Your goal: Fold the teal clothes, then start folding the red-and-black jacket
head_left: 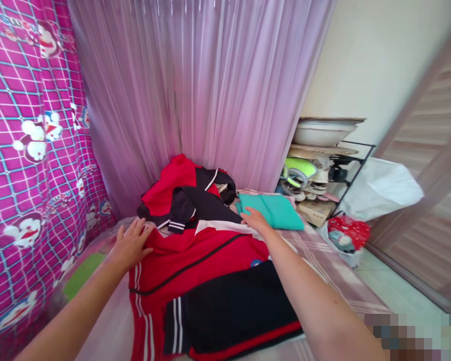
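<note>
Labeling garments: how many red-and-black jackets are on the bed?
2. One jacket lies spread flat under both hands; a second jacket sits crumpled behind it, by the curtain. More may be hidden underneath.

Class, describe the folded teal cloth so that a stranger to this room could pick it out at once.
Start at the sheer pink curtain and look down to the bed's plaid sheet. The folded teal cloth lies flat there, just beyond the right hand. It is the only plain teal piece beside the red and black sports jackets.

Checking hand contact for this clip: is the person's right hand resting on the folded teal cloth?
No, the right hand lies on the white-trimmed edge of the red and black track jacket, just beside the folded teal cloth.
</note>
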{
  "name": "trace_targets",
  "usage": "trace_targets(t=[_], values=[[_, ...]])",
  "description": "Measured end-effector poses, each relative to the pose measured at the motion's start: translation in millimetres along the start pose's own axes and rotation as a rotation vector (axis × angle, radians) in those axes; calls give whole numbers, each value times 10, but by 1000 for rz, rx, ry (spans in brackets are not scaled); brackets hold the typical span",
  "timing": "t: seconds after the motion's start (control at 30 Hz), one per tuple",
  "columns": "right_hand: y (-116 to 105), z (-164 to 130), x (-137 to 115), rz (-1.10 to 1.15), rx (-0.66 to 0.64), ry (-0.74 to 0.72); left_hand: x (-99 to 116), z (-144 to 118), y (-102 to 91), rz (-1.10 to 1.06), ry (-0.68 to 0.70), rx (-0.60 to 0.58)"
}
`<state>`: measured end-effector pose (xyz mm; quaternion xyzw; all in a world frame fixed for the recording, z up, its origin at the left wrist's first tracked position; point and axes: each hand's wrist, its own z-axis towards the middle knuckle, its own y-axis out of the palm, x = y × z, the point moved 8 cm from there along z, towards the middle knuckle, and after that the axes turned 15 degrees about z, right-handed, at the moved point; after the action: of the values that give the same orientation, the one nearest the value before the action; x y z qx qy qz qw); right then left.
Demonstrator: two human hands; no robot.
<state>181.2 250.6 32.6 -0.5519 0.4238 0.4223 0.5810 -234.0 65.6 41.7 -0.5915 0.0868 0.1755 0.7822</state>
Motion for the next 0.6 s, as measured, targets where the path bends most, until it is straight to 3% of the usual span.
trace_targets(t=[0.2, 0.33, 0.47, 0.53, 0.6], values=[[470, 281, 363, 48, -130, 199, -2, 212, 258, -73, 178, -96], [478, 204, 421, 136, -150, 230, -91, 191, 458, -67, 156, -263], [33, 41, 267, 310, -45, 143, -200, 230, 441, -88, 188, -441], [-367, -20, 120, 455, 120, 1, -244, 380, 238, -156, 222, -446], [-789, -69, -48, 578, 335, -204, -343, 654, -99, -198, 137, -341]])
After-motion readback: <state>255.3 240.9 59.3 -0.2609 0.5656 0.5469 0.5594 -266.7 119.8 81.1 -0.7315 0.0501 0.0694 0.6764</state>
